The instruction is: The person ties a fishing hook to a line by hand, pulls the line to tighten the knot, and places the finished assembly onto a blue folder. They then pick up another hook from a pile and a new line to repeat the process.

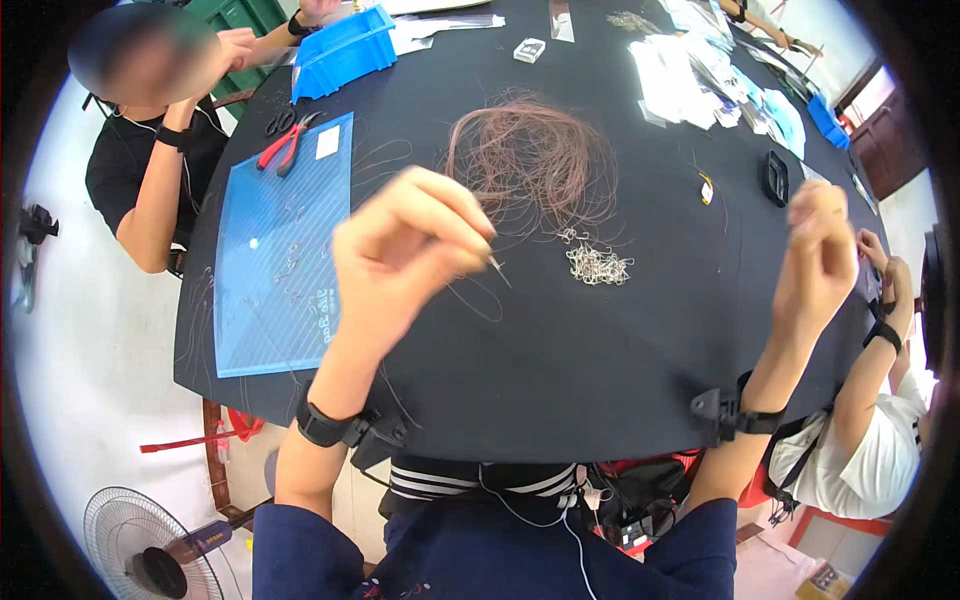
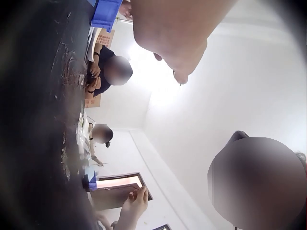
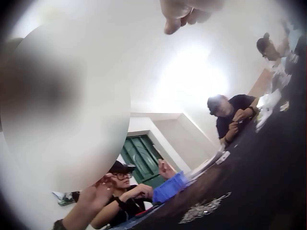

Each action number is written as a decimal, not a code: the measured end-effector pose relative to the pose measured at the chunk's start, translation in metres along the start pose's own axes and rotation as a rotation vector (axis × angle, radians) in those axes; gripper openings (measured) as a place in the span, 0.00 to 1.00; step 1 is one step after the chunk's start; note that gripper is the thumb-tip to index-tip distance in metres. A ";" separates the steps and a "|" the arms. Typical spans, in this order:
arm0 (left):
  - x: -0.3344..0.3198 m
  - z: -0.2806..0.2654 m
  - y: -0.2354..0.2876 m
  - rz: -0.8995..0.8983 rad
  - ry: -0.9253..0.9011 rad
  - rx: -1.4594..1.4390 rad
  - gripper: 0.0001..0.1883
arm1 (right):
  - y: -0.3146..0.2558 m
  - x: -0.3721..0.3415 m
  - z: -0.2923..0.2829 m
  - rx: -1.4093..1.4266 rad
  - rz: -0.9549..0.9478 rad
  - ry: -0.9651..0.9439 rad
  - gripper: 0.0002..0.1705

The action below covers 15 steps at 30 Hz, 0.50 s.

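Raised over the table, my left hand [image 1: 405,265] pinches a slim metal fishhook [image 1: 498,268] between thumb and forefinger, its tip pointing down to the right. Well off to the right, my right hand [image 1: 822,250] is held up with its fingers bent and fingertips close together; I cannot tell whether a line is between them. A small heap of silvery fishhooks [image 1: 598,266] lies on the table between the hands. Behind it spreads a loose coil of brown line [image 1: 530,160]. In the right wrist view, the right fingers [image 3: 180,17] show against the ceiling.
A blue mat [image 1: 245,320] at the left bears small hooks with lines and red-handled pliers [image 1: 283,148]. Farther back are a blue bin [image 1: 345,55] and white packets [image 1: 675,85]. A black tray [image 1: 776,178] lies at the right. Other people sit around the black table [image 1: 590,370].
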<state>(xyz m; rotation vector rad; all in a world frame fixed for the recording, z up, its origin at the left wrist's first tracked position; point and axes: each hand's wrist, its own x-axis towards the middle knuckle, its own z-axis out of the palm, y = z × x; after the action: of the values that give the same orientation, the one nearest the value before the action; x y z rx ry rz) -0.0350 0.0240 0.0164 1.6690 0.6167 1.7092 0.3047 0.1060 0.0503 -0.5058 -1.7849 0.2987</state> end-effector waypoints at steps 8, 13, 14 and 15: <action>-0.006 0.028 0.009 -0.194 -0.351 -0.184 0.07 | -0.059 0.004 0.082 0.395 0.031 -0.605 0.10; -0.007 0.029 0.012 -0.255 -0.406 -0.235 0.07 | -0.066 -0.005 0.091 0.492 0.055 -0.585 0.11; -0.007 0.029 0.012 -0.261 -0.417 -0.242 0.07 | -0.068 -0.005 0.092 0.510 0.049 -0.576 0.11; -0.008 0.030 0.012 -0.276 -0.425 -0.248 0.07 | -0.069 -0.006 0.093 0.506 0.037 -0.576 0.12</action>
<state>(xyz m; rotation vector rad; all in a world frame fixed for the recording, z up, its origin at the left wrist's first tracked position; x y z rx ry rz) -0.0069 0.0072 0.0219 1.6144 0.3906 1.1387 0.2042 0.0484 0.0519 -0.0854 -2.1454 0.9691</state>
